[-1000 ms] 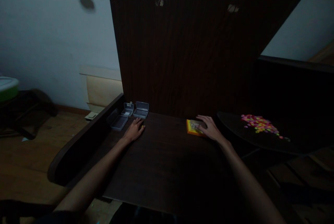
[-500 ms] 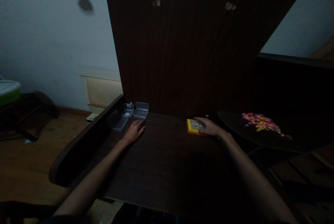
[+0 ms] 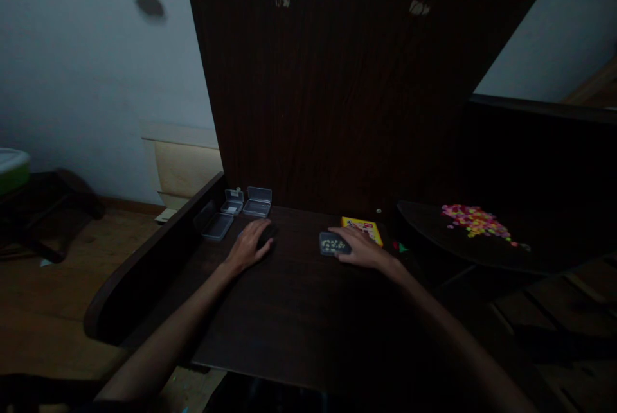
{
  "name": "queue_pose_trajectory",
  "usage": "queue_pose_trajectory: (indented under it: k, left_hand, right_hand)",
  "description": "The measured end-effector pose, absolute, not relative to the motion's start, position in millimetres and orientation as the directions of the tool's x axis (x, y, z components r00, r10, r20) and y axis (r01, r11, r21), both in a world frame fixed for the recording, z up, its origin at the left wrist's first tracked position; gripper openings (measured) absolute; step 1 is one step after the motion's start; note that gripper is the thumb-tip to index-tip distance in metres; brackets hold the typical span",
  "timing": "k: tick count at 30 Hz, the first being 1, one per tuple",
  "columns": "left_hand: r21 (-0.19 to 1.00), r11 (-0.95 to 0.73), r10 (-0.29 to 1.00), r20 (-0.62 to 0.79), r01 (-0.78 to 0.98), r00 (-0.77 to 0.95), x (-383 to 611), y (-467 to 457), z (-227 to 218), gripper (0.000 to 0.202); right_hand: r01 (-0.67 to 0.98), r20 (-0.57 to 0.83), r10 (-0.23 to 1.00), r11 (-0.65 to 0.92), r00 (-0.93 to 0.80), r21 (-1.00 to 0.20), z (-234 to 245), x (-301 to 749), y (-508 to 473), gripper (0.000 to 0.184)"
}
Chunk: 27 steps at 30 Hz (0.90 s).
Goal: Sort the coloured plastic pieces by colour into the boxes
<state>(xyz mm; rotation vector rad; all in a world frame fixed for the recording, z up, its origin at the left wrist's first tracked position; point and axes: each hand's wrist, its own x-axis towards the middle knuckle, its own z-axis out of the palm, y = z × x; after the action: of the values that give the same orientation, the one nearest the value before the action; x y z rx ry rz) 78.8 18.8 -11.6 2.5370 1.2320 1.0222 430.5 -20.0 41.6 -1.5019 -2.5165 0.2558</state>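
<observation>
My right hand [image 3: 361, 247] grips a small clear plastic box [image 3: 333, 244] by its right end, thumb on the near side and fingers on the far side. Small pale pieces show inside the box. Just behind that hand a yellow box [image 3: 365, 228] with red lettering lies on the dark desk, partly covered by my fingers. My left hand [image 3: 248, 246] is over the desk on the left, thumb apart from the fingers, with nothing visible in it. Beside it stand open clear cases: a larger tray [image 3: 218, 227], a small case [image 3: 233, 203] and another case [image 3: 258, 202].
A heap of small pink, red and yellow pieces [image 3: 476, 221] lies on the curved side shelf [image 3: 429, 233] at right. Red and green bits [image 3: 401, 246] sit near the desk's right edge. A raised dark side board [image 3: 154, 259] borders the left, and a tall dark panel [image 3: 318, 92] the back.
My right hand has moved left, carrying the clear box from on top of the yellow box to in front of it. My left hand's fingers have spread and shifted slightly right.
</observation>
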Motion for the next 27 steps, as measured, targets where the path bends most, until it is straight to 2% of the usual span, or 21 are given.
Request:
queue_pose_trajectory:
  k: [2,4,6,11,17,21,27]
  left_hand:
    - [0.427,-0.708,0.705,0.476,0.563,0.526,94,-1,-8,0.063]
    - [0.472,-0.727,0.678,0.380,0.498,0.629,109,-19,-8,0.085]
    - [0.524,-0.704,0.678,0.296,0.480,0.672,120,-29,-10,0.097]
    - [0.611,-0.625,0.727,0.228,0.486,0.648,128,-28,-19,0.073]
    - [0.624,-0.616,0.739,0.247,0.481,0.627,128,-25,-19,0.070]
    - [0.679,-0.564,0.769,0.224,0.470,0.599,129,-25,-14,0.067]
    - [0.770,-0.495,0.805,0.231,0.404,0.547,129,-23,-13,0.070]
  right_hand:
    - [0.817,0.082,0.841,0.540,-0.535,-0.203,35,407,-33,0.065]
    - [0.783,0.077,0.791,0.612,-0.608,-0.112,29,385,-42,0.062]
    - [0.752,0.054,0.751,0.659,-0.658,-0.014,24,368,-46,0.056]
    - [0.693,0.101,0.687,0.698,-0.719,0.183,9,346,-48,0.053]
    - [0.589,0.160,0.582,0.690,-0.797,0.420,-13,341,-48,0.053]
    - [0.541,0.126,0.549,0.709,-0.826,0.452,-15,344,-43,0.053]
    - [0.504,0.111,0.506,0.764,-0.855,0.403,-16,349,-33,0.049]
